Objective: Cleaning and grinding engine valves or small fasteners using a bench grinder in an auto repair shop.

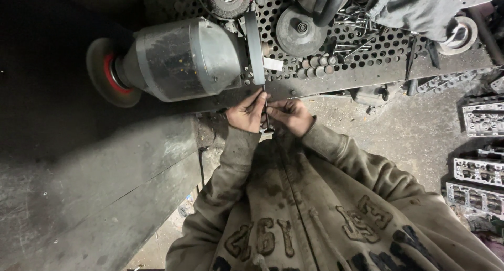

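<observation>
Fingers [258, 104] of both hands clamped around thin metal rod [266, 113], tip toward grinding wheel [255, 45]

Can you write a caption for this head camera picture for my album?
Two hands, left hand and right hand, hold a thin dark metal rod against a grey bench grinder's wheel.

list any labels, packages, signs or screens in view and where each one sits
Tag or label: small white rectangle on the perforated metal bench, just right of the grinder wheel, above the hands.
Lettering on the sweatshirt: large dark worn patches across the chest, bottom of the view.
No packages, signs or screens show.
</observation>
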